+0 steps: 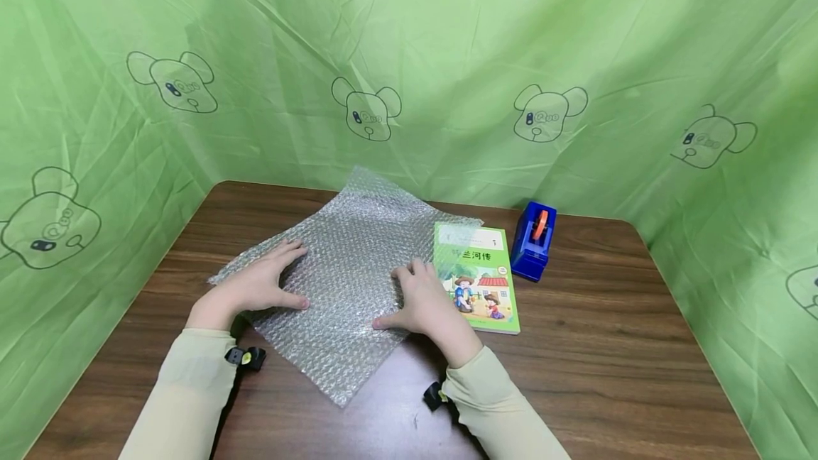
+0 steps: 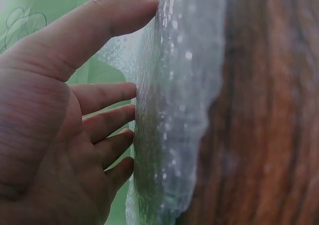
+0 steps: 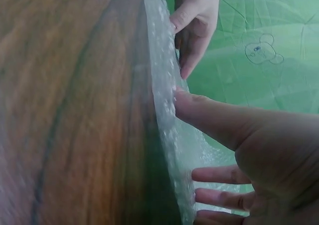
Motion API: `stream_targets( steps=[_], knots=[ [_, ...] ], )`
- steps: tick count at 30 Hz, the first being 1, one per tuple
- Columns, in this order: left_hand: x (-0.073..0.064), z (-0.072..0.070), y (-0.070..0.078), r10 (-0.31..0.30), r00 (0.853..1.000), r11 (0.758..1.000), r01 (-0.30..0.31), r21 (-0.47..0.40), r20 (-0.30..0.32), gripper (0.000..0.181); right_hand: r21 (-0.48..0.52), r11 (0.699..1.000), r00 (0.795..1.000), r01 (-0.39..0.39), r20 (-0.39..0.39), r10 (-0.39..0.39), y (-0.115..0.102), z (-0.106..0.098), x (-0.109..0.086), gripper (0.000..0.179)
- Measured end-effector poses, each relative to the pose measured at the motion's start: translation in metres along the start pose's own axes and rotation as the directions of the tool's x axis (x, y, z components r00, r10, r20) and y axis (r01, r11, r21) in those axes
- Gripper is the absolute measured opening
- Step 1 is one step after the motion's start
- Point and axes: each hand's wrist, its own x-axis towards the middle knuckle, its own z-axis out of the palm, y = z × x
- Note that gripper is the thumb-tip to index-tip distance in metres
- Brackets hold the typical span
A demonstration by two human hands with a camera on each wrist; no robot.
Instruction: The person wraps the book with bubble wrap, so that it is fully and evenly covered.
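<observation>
A sheet of clear bubble wrap (image 1: 351, 254) lies spread on the table, one corner pointing toward the person. On its left part rests the left hand (image 1: 265, 282), fingers spread and fingertips touching the film, as the left wrist view also shows. The right hand (image 1: 424, 304) touches the sheet's right side with thumb and fingertips, close to the book's left edge. Neither hand grips anything. A green paperback book (image 1: 482, 286) with a picture of two figures on its cover lies at the right, its upper left part under the see-through wrap.
Right of the book stands a blue tape dispenser (image 1: 532, 243) with an orange-red wheel. The brown wooden table (image 1: 594, 346) has green cloth (image 1: 447, 34) with bear-head drawings hanging around its back and sides.
</observation>
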Motion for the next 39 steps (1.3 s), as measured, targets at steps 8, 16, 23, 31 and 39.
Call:
stream_targets(
  steps=[8,16,23,31,39],
  knots=[
    [-0.002,-0.003,0.004,-0.009,1.0,1.0,0.01,0.01,-0.012,0.107,0.022,1.0,1.0,0.012,0.017,-0.013,0.004,-0.005,0.001,0.092],
    [-0.002,-0.003,0.002,-0.009,1.0,1.0,0.009,0.011,-0.024,0.107,0.018,1.0,1.0,-0.018,0.021,0.018,0.005,-0.005,0.002,0.091],
    [-0.001,-0.002,0.0,0.002,1.0,1.0,-0.002,0.022,-0.015,0.107,0.017,0.999,0.999,-0.029,0.018,0.029,0.003,-0.005,0.001,0.09],
    [-0.001,-0.001,-0.004,-0.004,1.0,1.0,0.004,-0.005,0.0,0.107,0.086,0.996,0.999,0.032,0.018,-0.033,0.01,-0.009,-0.002,0.076],
    [-0.001,0.0,-0.006,-0.014,1.0,1.0,0.015,-0.019,0.007,0.108,0.183,0.978,0.994,0.098,-0.068,-0.087,0.027,-0.03,-0.019,0.066]
  ],
)
